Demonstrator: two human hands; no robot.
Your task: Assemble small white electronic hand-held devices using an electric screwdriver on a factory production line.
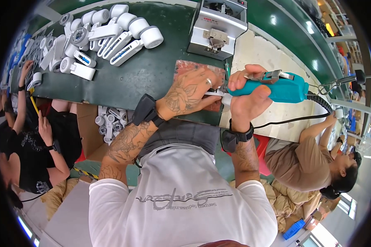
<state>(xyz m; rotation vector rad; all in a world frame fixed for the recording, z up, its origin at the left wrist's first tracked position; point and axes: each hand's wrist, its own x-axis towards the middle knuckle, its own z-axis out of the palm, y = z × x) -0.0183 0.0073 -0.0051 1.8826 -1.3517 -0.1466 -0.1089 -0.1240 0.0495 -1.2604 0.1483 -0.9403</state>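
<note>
My right hand [251,92] is wrapped round a teal electric screwdriver [286,88] lying almost level, its tip pointing left. A black coiled cord [320,101] leaves its rear end. My left hand [189,91] is closed on a small white plastic part [226,99], which meets the screwdriver's tip. Fingers cover most of that part, so its full shape is hidden. Both hands are over a worn red mat [185,66] at the bench's front edge. Each wrist wears a black strapped device.
White units with round heads and handles [121,51] are heaped at the far left of the green bench [152,82]. A silver machine [218,31] stands beyond the mat. Below left, a cardboard box [88,136] holds similar parts. Co-workers sit on both sides.
</note>
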